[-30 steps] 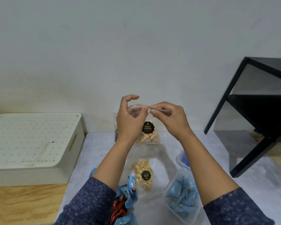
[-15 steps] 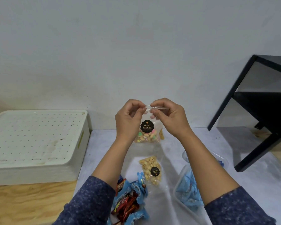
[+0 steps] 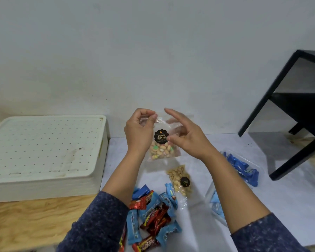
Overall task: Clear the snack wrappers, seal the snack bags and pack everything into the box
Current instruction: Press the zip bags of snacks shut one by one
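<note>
- The biscuit bag (image 3: 162,142), clear with a black round label, hangs upright above the white table (image 3: 280,188), its long axis vertical and its mouth at the top.
- The left hand (image 3: 139,132) pinches the bag's top left corner between thumb and curled fingers, forearm raised from below.
- The right hand (image 3: 187,135) sits just right of the bag, nearer the unsealed stretch of the mouth; its fingers are loosely spread, and it seems to hold nothing, though blur hides any contact with the plastic.
- A peanut bag (image 3: 180,180) lies flat below, near a pile of snack wrappers (image 3: 153,217).
- The lidded white box (image 3: 44,151) stands well apart to the left.
</note>
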